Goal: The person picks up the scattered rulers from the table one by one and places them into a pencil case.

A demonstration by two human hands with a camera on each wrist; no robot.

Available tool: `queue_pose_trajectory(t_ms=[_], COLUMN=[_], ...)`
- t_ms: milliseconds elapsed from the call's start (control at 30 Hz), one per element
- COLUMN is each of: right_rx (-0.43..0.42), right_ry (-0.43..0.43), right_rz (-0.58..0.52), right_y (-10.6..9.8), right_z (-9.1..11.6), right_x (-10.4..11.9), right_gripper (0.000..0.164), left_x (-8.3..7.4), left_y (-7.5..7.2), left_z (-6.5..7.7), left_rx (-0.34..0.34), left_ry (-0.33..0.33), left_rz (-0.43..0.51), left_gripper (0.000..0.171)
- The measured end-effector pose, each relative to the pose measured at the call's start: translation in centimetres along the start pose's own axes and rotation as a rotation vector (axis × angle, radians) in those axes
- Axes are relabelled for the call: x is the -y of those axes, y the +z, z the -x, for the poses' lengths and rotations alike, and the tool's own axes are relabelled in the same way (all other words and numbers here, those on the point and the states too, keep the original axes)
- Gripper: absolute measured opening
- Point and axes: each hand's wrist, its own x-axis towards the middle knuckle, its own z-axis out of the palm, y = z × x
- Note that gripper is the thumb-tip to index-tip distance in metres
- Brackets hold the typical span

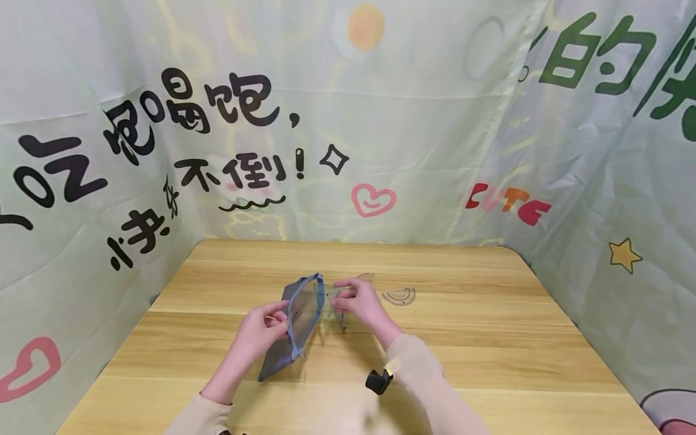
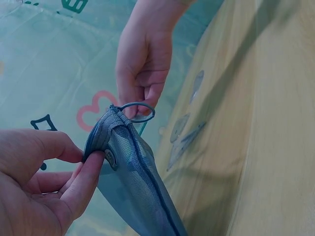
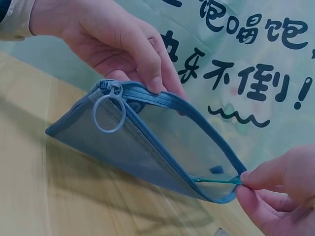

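A blue-grey mesh zip pouch [image 1: 304,308] is held tilted over the table, its mouth spread toward the right. My left hand [image 1: 263,326] pinches the pouch's zipped rim between thumb and fingers. At the opposite end of the mouth, my right hand [image 3: 280,191] pinches a thin, clear, green-tinted flat piece [image 3: 216,180]. Seen edge-on in the right wrist view, this piece lies partly within the pouch opening. A ring-shaped zip pull [image 3: 109,114] hangs from the end of the zip near the left hand.
Two clear protractors, a nearer protractor [image 1: 399,296] and a farther protractor [image 1: 366,277], lie beyond the right hand. Another clear flat drawing tool [image 2: 184,145] lies beside them on the wooden table [image 1: 489,374]. Printed cloth [image 1: 424,139] hangs around the table's far and side edges.
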Motion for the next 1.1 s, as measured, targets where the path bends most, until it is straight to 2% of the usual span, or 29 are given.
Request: queue_pose_trajectory(t_ms=[267,500,1100], right_rx=[0.007,0.005,0.021], right_ry=[0.043,0.087,0.130], right_rz=[-0.082,-0.089,-0.110], right_y=[0.7,1.3,2.6], right_z=[-0.4,-0.8,-1.2], right_x=[0.3,0.7,1.0], right_gripper=[0.041,0.044,0.042], left_x=[-0.1,-0.1,-0.1], left_y=[0.1,0.1,0.2], left_z=[0.0,-0.1,-0.2], left_rx=[0.009,0.013,0.019], left_ry=[0.002,0.015,0.009], left_rz=[0.004,-0.013,0.010], left_gripper=[0.046,0.045,0.046])
